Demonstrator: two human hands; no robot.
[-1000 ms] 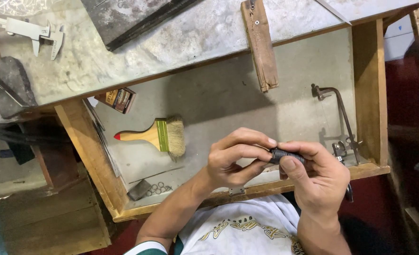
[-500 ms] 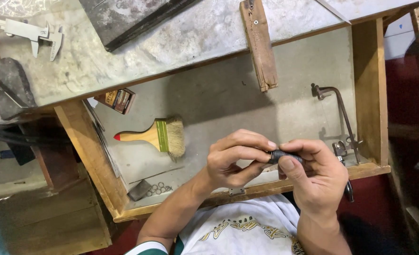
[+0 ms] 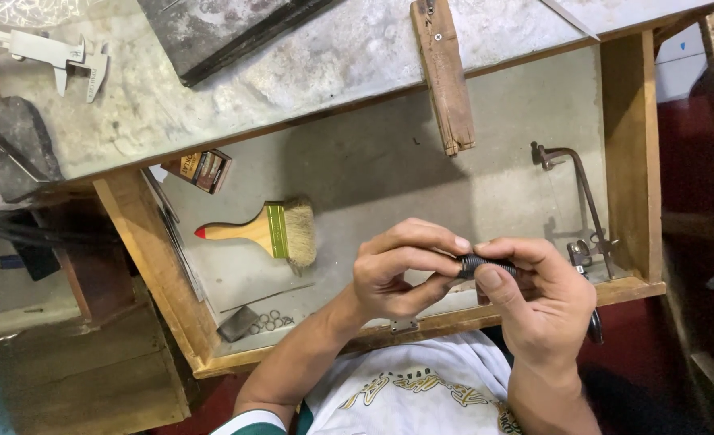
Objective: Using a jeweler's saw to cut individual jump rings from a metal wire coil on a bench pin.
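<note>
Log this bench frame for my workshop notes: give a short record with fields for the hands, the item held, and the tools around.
left hand: pinches one end of the small dark ribbed cylinder
right hand: grips its other end
drawer: wooden tray, open beneath the hands
in drawer: wooden-handled flat paintbrush; metal saw frame; small wire rings
benchtop: steel caliper; wooden bench peg

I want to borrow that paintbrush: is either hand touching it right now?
No, the paintbrush lies alone in the drawer, while the left hand and right hand both pinch a small dark ribbed piece.
</note>
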